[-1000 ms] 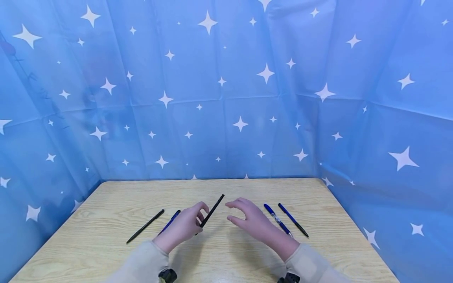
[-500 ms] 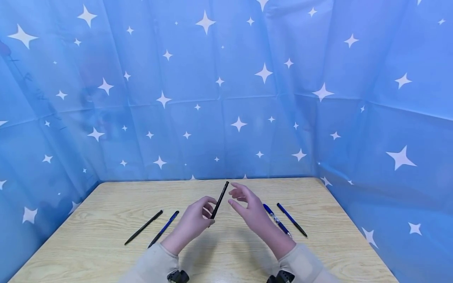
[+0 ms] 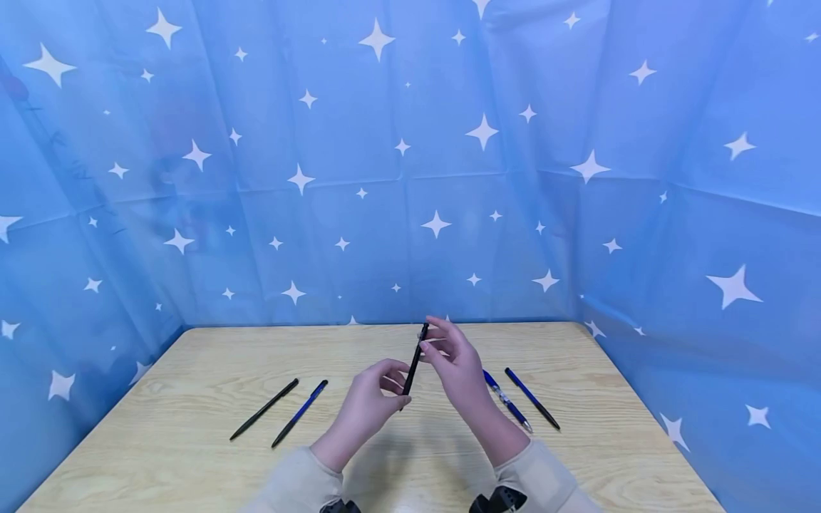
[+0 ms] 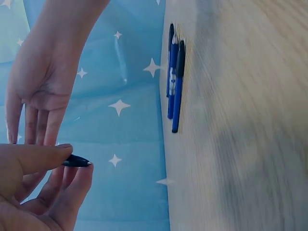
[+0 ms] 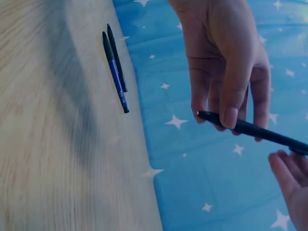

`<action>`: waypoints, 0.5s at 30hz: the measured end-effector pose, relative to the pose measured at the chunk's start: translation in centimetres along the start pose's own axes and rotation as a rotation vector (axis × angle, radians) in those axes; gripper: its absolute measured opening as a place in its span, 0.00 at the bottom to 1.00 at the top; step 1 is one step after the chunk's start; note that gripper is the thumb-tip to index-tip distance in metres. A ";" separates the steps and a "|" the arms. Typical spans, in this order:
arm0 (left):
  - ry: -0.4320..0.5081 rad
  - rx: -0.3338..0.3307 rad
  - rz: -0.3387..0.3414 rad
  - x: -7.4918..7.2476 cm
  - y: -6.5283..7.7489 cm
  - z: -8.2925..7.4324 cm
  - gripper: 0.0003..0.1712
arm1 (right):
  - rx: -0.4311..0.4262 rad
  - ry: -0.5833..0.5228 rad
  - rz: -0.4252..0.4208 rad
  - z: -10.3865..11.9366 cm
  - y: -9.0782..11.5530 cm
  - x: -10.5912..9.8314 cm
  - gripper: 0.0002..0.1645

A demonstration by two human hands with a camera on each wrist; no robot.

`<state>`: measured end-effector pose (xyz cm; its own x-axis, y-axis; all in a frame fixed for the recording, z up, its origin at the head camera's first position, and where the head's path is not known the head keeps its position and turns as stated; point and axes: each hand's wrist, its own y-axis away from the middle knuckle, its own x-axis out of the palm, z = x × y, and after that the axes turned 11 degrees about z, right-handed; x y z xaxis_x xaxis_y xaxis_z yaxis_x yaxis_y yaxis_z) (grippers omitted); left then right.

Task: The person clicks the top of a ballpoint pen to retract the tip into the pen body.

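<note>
Tilted above the table is a black pen (image 3: 414,367), its clip end up. My left hand (image 3: 367,400) pinches the lower part between thumb and fingers; in the right wrist view the pen (image 5: 264,134) runs across these fingers with its tip pointing left. At the upper end, my right hand (image 3: 459,367) has its thumb and fingertips on the pen. In the left wrist view only the pen's tip (image 4: 77,161) shows past my left thumb; the rest is hidden.
On the wooden table (image 3: 244,349), a black pen (image 3: 264,410) and a blue-and-black pen (image 3: 300,413) lie left. A blue patterned pen (image 3: 508,402) and another blue-and-black pen (image 3: 532,399) lie right. A starry blue curtain (image 3: 398,178) hangs behind.
My left hand has carried the black pen rightward and turned it more upright. My right hand, apart from it before, has risen and come to its upper end.
</note>
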<state>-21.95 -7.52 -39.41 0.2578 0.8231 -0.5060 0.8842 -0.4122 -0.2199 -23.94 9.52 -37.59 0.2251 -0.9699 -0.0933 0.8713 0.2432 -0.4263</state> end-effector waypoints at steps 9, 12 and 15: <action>0.046 0.030 -0.033 1.2 -0.3 -0.6 0.20 | -0.017 -0.040 -0.069 0.8 0.1 0.0 0.21; 0.058 0.027 -0.039 1.5 -0.3 -0.9 0.20 | -0.034 -0.050 -0.076 1.0 0.2 -0.1 0.20; 0.064 0.029 -0.045 1.6 -0.3 -1.3 0.19 | -0.055 -0.057 -0.084 1.0 0.3 -0.2 0.20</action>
<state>-21.34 -5.56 -39.11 0.2436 0.8640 -0.4407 0.8840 -0.3847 -0.2655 -23.26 9.82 -36.82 0.1780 -0.9840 -0.0046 0.8635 0.1585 -0.4789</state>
